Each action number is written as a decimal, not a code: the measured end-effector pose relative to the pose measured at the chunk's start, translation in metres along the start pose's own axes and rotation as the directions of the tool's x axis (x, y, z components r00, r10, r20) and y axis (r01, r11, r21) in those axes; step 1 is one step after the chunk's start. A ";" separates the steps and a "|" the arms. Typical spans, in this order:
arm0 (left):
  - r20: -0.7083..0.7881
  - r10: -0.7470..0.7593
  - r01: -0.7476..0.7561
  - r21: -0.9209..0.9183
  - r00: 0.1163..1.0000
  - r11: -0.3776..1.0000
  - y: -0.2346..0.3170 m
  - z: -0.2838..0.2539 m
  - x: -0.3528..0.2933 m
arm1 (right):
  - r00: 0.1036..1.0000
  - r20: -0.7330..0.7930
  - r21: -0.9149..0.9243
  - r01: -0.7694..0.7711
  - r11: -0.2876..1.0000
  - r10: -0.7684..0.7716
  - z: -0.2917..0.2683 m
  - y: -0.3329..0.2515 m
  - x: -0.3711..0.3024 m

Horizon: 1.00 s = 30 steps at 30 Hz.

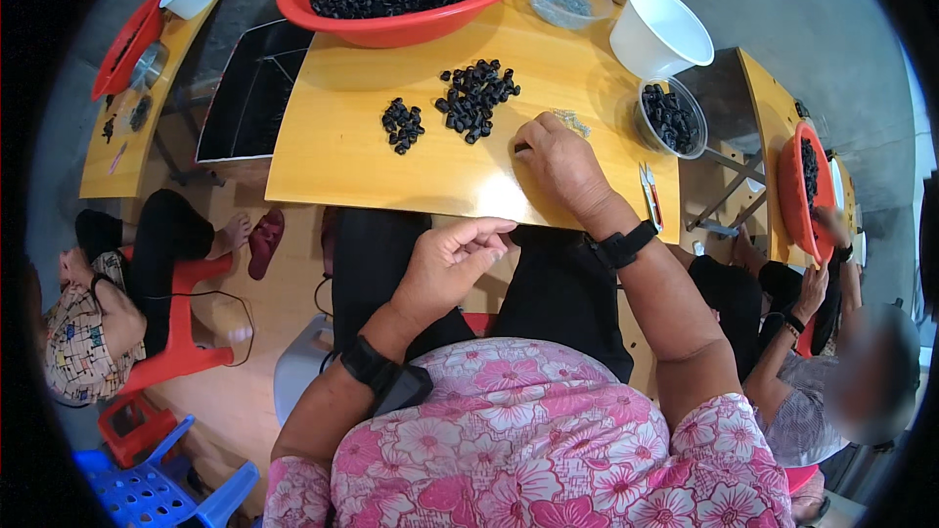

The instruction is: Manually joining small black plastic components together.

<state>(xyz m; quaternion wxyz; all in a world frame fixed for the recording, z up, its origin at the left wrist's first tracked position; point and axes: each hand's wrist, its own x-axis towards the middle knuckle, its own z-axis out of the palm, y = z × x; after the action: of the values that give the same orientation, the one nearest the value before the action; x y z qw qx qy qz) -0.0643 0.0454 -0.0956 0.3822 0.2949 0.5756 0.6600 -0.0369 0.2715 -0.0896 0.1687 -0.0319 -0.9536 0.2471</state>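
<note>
My right hand (pixel 564 166) is over the right part of the yellow table (pixel 333 161), its fingers curled down in a pinch. Whatever is between those fingertips is hidden. Just beyond it lies a small heap of pale, thin metal pieces (pixel 571 122). At the table's front edge, my left hand (pixel 452 269) is closed, thumb and forefinger drawn together. Too little shows to name anything in its grip. Left of my right hand are two heaps of small black knob-like parts, a larger heap (pixel 474 101) and a smaller heap (pixel 401 125).
A large red basin (pixel 401 29) full of black parts stands at the back. On the right are a white bowl (pixel 662 31), a clear tub (pixel 673 117) of black pieces and red-handled thread snips (pixel 651 196). A clear bowl (pixel 569 2) holds small bluish pieces. People sit at both sides.
</note>
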 end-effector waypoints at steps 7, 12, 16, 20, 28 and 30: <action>-0.198 -0.012 0.015 0.012 0.980 1.000 0.002 -0.001 -0.001 | 0.986 0.044 0.575 -0.156 0.803 0.160 -0.002 -0.018 -0.028; -0.236 0.063 -0.061 0.014 0.970 0.998 0.012 0.009 0.005 | 0.945 0.200 0.851 -0.299 0.433 0.258 -0.006 -0.040 -0.049; -0.201 0.064 -0.084 -0.092 0.977 0.992 0.011 0.016 0.009 | 0.948 0.226 0.893 -0.294 0.341 0.225 -0.004 -0.048 -0.057; -0.238 0.095 -0.110 -0.051 0.967 0.993 0.008 0.018 0.009 | 0.954 0.218 0.940 -0.263 0.220 0.208 -0.002 -0.048 -0.064; -0.257 0.088 -0.070 0.080 0.962 0.994 -0.002 0.012 0.010 | 0.959 0.075 0.677 -0.249 0.692 0.272 -0.011 -0.033 -0.060; -0.268 0.021 -0.035 -0.048 0.963 0.998 -0.005 0.012 0.009 | 0.945 -0.157 0.335 -0.220 0.916 0.285 -0.012 -0.016 -0.056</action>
<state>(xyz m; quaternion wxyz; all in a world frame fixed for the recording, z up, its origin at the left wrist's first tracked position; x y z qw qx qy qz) -0.0591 0.0598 -0.0988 0.2991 0.2010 0.6002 0.7141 0.0203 0.2551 -0.0895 0.2345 -0.1533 -0.8677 0.4106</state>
